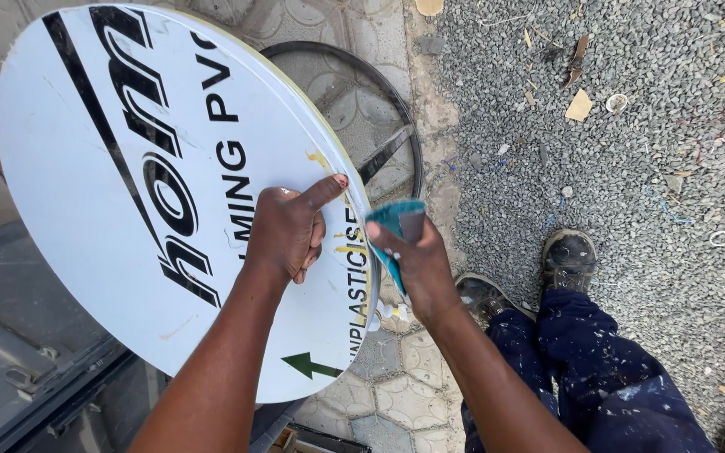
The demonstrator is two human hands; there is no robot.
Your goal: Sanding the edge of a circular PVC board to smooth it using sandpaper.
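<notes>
Left hand (289, 231) on round sign (127, 168), right hand (413, 260) around teal tool (396, 220).

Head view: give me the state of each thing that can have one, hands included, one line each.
Round white sign panel: tilted on edge, yellow smears at its right rim.
Left hand: pressed on the panel face, thumb out toward the rim.
Right hand: closed grip on the teal cloth.
Teal cloth: bunched, at the panel's rim.
Black metal ring frame: behind the panel, partly hidden.

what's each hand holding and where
Right hand grips a teal tool near its upper end. Left hand holds nothing, pressed on the round sign near its edge.
</notes>
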